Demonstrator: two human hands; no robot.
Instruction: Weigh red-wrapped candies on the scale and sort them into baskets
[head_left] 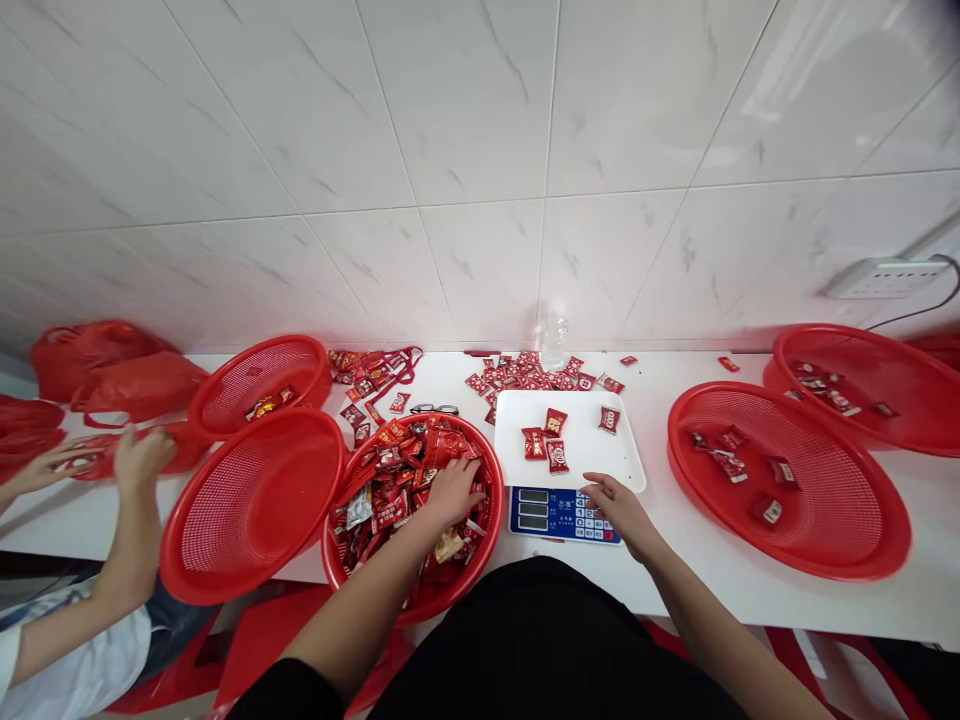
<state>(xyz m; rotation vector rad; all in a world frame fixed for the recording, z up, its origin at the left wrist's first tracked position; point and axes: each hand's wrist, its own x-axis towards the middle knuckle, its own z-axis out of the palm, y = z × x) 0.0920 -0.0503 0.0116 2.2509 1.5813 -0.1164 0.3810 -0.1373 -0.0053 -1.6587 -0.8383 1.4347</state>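
My left hand [452,490] reaches into a red basket [491,540] heaped with red-wrapped candies [390,480], fingers curled among the wrappers; what it holds is hidden. My right hand [619,510] rests with fingers spread on the keypad of a white digital scale [592,460]. Several red candy packets [547,440] lie on the scale's white tray.
An empty red basket [251,500] sits left of the full one, another [259,380] behind it. Two baskets [787,480] [862,385] with a few candies stand right. Loose candies [525,375] lie by the wall. Another person's hands [139,455] handle red bags [112,375] at far left.
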